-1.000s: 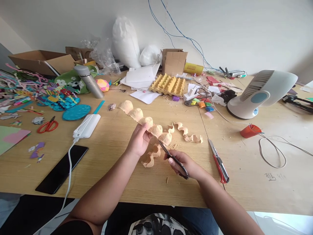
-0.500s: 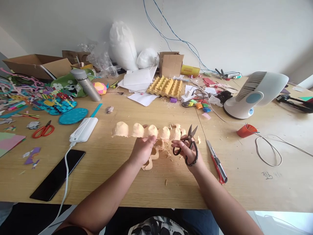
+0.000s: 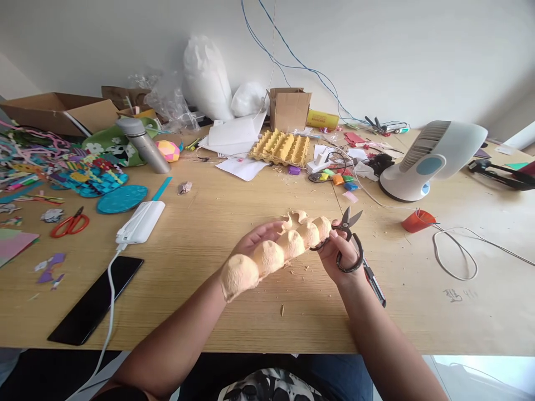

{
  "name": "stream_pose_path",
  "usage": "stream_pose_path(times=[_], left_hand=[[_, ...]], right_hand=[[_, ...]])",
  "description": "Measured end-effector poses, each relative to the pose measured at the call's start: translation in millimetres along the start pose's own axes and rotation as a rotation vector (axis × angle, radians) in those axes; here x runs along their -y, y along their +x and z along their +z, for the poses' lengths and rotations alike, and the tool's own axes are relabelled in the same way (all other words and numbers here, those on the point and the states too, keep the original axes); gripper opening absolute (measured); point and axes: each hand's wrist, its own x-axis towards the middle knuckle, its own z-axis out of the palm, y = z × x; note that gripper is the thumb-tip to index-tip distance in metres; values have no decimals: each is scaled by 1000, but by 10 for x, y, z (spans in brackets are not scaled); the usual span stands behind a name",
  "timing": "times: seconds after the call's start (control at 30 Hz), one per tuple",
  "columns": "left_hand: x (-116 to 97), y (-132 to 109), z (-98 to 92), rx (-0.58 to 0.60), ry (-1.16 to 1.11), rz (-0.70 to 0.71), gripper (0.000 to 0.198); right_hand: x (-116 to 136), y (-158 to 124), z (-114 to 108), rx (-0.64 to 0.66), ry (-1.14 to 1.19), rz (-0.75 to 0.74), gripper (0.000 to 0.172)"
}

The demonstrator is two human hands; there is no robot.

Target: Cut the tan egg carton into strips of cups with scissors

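A pale orange strip of egg carton [image 3: 267, 257] with several rounded cups slants above the table, its near end over my left wrist. My left hand [image 3: 258, 236] is behind and beneath it, fingers stretched out; the thumb is hidden by the strip. At the far right end, my right hand [image 3: 340, 259] pinches the strip. The same hand carries black-handled scissors [image 3: 346, 220], their blades apart and pointing away. Thin torn carton edges [image 3: 299, 215] curl up just behind the strip. Under my right wrist lies a red utility knife [image 3: 375, 284], partly covered.
A yellow egg tray [image 3: 281, 147] sits at the back among papers. To the right stand a white fan [image 3: 434, 159] and an orange cup [image 3: 418, 220]. On the left are a power bank [image 3: 141, 223], a phone [image 3: 96, 301], red-handled scissors [image 3: 69, 224] and a steel bottle [image 3: 144, 146].
The strip has swung from level to slanting, its left end nearer me. My left thumb no longer shows on its front. My right hand, with the scissors, has moved right.
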Motion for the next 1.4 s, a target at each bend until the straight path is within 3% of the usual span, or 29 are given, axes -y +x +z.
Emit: stream_pose_path(times=[0.03, 0.1, 0.3, 0.4, 0.5, 0.67, 0.8, 0.9, 1.0, 1.17, 1.4], left_hand=[[-33, 7, -16, 52, 44, -120, 42], [-104, 3, -69, 141, 76, -285, 57], [-211, -63, -160, 413, 308, -329, 74], [-171, -97, -91, 452, 346, -331, 74], [-120, -131, -14, 415, 407, -324, 70], [-136, -152, 52, 413, 362, -325, 65], [-181, -77, 20, 255, 282, -158, 53], [-172, 5, -35, 58, 291, 41, 54], [-140, 64, -75, -73, 332, 235, 56], [-127, 93, -86, -151, 386, 457, 58], [-176, 122, -114, -295, 262, 414, 51]], right_hand=[[23, 3, -10, 13, -25, -27, 40], [56, 6, -28, 15, -77, -74, 39], [60, 21, -56, -54, -123, -181, 39], [49, 33, -68, -85, -120, -218, 40], [39, 37, -80, -107, -174, -247, 40], [31, 31, -96, -205, -396, -372, 36], [27, 41, -114, -252, -831, -361, 48], [-38, 42, -106, -133, -1050, -249, 52], [-157, 1, -52, 75, -933, -67, 50], [-304, -145, 101, 308, -682, 102, 44], [-276, -231, 134, 394, -707, 177, 49]])
